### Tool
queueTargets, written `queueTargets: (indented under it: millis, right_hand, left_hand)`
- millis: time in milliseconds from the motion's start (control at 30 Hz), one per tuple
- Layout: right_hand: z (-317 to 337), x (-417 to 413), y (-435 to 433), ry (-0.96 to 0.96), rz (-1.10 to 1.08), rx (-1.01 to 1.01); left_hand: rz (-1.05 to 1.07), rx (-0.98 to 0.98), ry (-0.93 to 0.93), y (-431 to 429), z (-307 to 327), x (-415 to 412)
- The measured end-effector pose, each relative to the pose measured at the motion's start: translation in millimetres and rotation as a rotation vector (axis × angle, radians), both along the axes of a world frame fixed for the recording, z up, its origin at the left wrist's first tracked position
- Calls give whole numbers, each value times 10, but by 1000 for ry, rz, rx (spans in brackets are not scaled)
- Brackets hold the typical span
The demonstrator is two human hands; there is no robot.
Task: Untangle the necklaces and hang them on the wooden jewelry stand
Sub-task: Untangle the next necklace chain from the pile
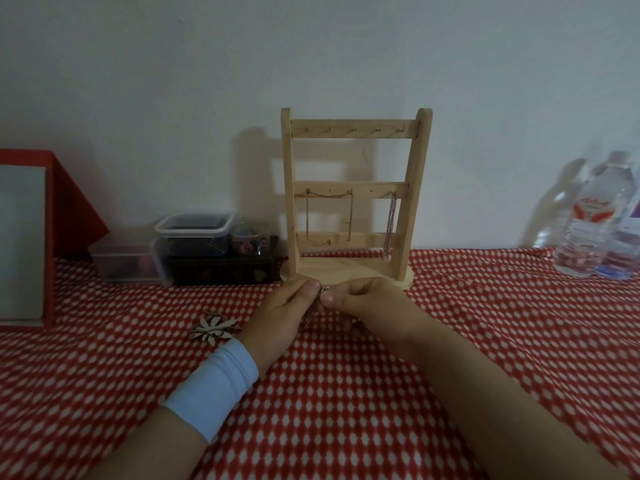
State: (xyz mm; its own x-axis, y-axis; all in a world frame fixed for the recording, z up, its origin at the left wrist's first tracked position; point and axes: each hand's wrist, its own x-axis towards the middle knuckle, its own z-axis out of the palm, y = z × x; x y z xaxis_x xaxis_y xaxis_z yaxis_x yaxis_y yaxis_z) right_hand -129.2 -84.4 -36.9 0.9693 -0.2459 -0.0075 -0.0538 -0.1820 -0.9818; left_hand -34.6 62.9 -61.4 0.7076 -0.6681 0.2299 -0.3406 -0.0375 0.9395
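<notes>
Two bare hands meet just in front of the pale wooden ladder-shaped jewelry stand (353, 195), which rises upright near the far edge of the table covered in red cloth with white diamond dots (485, 341), its rails running left to right and its round base touching the cloth. Our left hand (287, 313), with a light blue band on the wrist (214, 386), and our right hand (367, 303) both pinch closed on a thin metal necklace chain (320, 299); its short visible stretch droops from the fingertips toward us, and we cannot tell how far it runs. On the stand's middle rail one thin chain (329, 209) is draped across two hooks with both ends hanging straight down, and another chain (389, 226) hangs vertically at the right. A pale leaf-shaped pendant (214, 329) lies flat left of our left hand. Stacked clear plastic boxes (194, 237) sit far left, and clear water bottles (595, 223) at the far right edge.
</notes>
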Motion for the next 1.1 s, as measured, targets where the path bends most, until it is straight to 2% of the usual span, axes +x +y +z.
queueTargets:
  millis: [167, 300, 433, 533, 600, 700, 800, 867, 900, 1033, 1100]
  right_hand:
    - [26, -6, -33, -5, 15, 47]
    - [42, 47, -46, 35, 84, 284]
    - [26, 47, -125, -48, -6, 279]
    - [21, 40, -167, -130, -90, 423]
    - [27, 38, -199, -138, -140, 515]
    - [80, 2, -209, -145, -114, 654]
    - [98, -4, -284, -124, -98, 780]
    - [105, -26, -360, -107, -74, 668]
    - [99, -39, -408, -105, -98, 530]
    - [38, -42, -500, -82, -411, -348]
    - [23, -28, -517, -52, -512, -507]
  left_hand:
    - [53, -1, 24, 41, 11, 1]
    - [137, -36, 106, 27, -28, 25]
    - [186, -67, 201, 27, 6, 40]
    - [177, -119, 357, 44, 31, 56]
    - [159, -112, 388, 54, 46, 48]
    - [139, -35, 280, 75, 49, 48]
    - [190, 81, 61, 106, 28, 111]
    - [234, 152, -111, 149, 18, 197]
    - [252, 194, -183, 181, 25, 242]
    - [186, 552, -460, 350, 93, 382]
    - [126, 647, -488, 402, 141, 407]
